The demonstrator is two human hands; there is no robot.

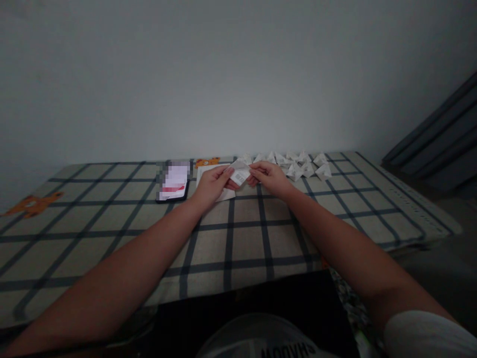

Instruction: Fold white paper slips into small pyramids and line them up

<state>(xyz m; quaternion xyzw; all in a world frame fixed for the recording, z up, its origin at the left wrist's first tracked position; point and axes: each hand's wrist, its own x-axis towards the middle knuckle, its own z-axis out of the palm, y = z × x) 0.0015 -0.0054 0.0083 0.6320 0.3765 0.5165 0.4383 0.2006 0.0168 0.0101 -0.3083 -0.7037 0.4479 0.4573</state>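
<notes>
Both hands hold one small piece of white printed paper (239,174) above the far middle of the checked tablecloth (246,233). My left hand (212,184) pinches its left side, fingers closed. My right hand (269,178) pinches its right side, fingers closed. Under my left hand lies a stack of flat white paper (203,173). Just right of my right hand sits a cluster of several small folded white paper shapes (301,165).
A phone (173,183) with a lit screen lies left of my left hand. Orange bear prints (32,204) mark the cloth. A white wall (223,74) rises behind the table. Dark fabric (439,144) hangs at the right.
</notes>
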